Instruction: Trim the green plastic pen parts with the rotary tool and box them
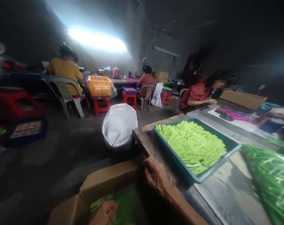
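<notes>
Our left hand (pixel 104 214) sat low in a cardboard box (pixel 111 175), among green beans (pixel 123 200) lying just ahead of it, its grip hidden. Our right hand (pixel 154 175), nearer the wooden table (pixel 144 137), curled over the box's rim, fingers together, the beans below and left of it. Beyond lay a teal tray (pixel 170 154) of pale cut beans (pixel 191 143) and a plastic bag (pixel 270 184) of beans. A co-worker (pixel 195 95) sat farther off, past the concrete floor (pixel 62 162).

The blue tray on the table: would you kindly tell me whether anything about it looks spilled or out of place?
Nothing stands out: the pale cut green beans lie within the walls of the blue plastic tray, and none appear to have spilled over its rim.
</notes>
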Tool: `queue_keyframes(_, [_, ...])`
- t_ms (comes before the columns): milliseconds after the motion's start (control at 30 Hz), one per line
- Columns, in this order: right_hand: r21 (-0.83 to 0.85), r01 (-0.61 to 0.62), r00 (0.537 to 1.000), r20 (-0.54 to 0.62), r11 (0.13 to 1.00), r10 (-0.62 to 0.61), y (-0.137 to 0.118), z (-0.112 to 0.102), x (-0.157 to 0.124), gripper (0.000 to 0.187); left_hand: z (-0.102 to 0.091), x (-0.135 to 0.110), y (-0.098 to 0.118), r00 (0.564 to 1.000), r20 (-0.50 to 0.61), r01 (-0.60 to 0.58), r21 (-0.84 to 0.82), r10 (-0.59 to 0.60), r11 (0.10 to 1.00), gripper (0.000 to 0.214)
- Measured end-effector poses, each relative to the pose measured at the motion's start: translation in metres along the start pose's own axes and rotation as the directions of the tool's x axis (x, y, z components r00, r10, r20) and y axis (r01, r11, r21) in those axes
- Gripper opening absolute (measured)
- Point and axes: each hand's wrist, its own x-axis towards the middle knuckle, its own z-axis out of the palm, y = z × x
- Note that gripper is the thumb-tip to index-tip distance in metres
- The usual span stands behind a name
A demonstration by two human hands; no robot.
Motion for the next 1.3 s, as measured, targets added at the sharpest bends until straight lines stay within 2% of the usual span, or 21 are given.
queue_keyframes(133, [0.065, -0.051, 0.999, 0.012, 0.997, 0.050, 0.022, 0.027, 0.054, 0.017, -0.040, 0.041, 0.009, 1.000, 0.001, -0.021, -0.095, 0.022, 0.995, 0.032])
queue_keyframes(233, [0.140, -0.119, 0.993, 0.044, 0.983, 0.114, 0.037, 0.039, 0.071, 0.015, -0.071, 0.073, 0.021, 0.998, -0.045, -0.044, -0.096, 0.040, 0.994, 0.032])
queue_keyframes(300, [0.202, -0.160, 0.986, 0.085, 0.966, 0.145, 0.045, 0.041, 0.075, 0.013, -0.089, 0.096, 0.031, 0.988, -0.148, -0.048, -0.061, 0.039, 0.997, 0.033])
queue_keyframes(367, [0.272, -0.195, 0.978, 0.126, 0.942, 0.166, 0.052, 0.040, 0.078, 0.011, -0.107, 0.120, 0.043, 0.957, -0.287, -0.044, -0.004, 0.041, 0.999, 0.035])
queue_keyframes(500, [0.405, -0.276, 0.959, 0.176, 0.872, 0.222, 0.063, 0.038, 0.082, 0.009, -0.136, 0.168, 0.068, 0.846, -0.526, -0.011, 0.151, 0.090, 0.989, 0.034])
queue_keyframes(633, [0.449, -0.327, 0.945, 0.178, 0.831, 0.275, 0.067, 0.040, 0.085, 0.009, -0.149, 0.209, 0.088, 0.764, -0.629, 0.046, 0.278, 0.145, 0.960, 0.042])
queue_keyframes(767, [0.439, -0.343, 0.939, 0.171, 0.830, 0.298, 0.065, 0.041, 0.084, 0.012, -0.150, 0.239, 0.090, 0.734, -0.671, 0.131, 0.291, 0.105, 0.948, 0.053])
queue_keyframes(867, [0.423, -0.357, 0.934, 0.169, 0.833, 0.314, 0.063, 0.041, 0.083, 0.013, -0.153, 0.255, 0.084, 0.719, -0.695, 0.207, 0.213, 0.000, 0.955, 0.049])
queue_keyframes(967, [0.409, -0.365, 0.931, 0.167, 0.836, 0.325, 0.062, 0.041, 0.082, 0.012, -0.168, 0.261, 0.085, 0.682, -0.728, 0.224, 0.119, -0.069, 0.967, 0.038])
queue_keyframes(1100, [0.408, -0.366, 0.930, 0.167, 0.836, 0.326, 0.062, 0.042, 0.081, 0.011, -0.207, 0.258, 0.111, 0.646, -0.762, 0.053, 0.111, 0.051, 0.992, 0.029])
queue_keyframes(1200, [0.419, -0.369, 0.930, 0.172, 0.830, 0.326, 0.063, 0.043, 0.081, 0.012, -0.235, 0.250, 0.133, 0.582, -0.800, -0.081, 0.120, 0.145, 0.989, 0.030])
queue_keyframes(1300, [0.423, -0.368, 0.930, 0.172, 0.828, 0.326, 0.063, 0.042, 0.082, 0.014, -0.251, 0.241, 0.142, 0.524, -0.827, -0.199, 0.111, 0.202, 0.974, 0.029])
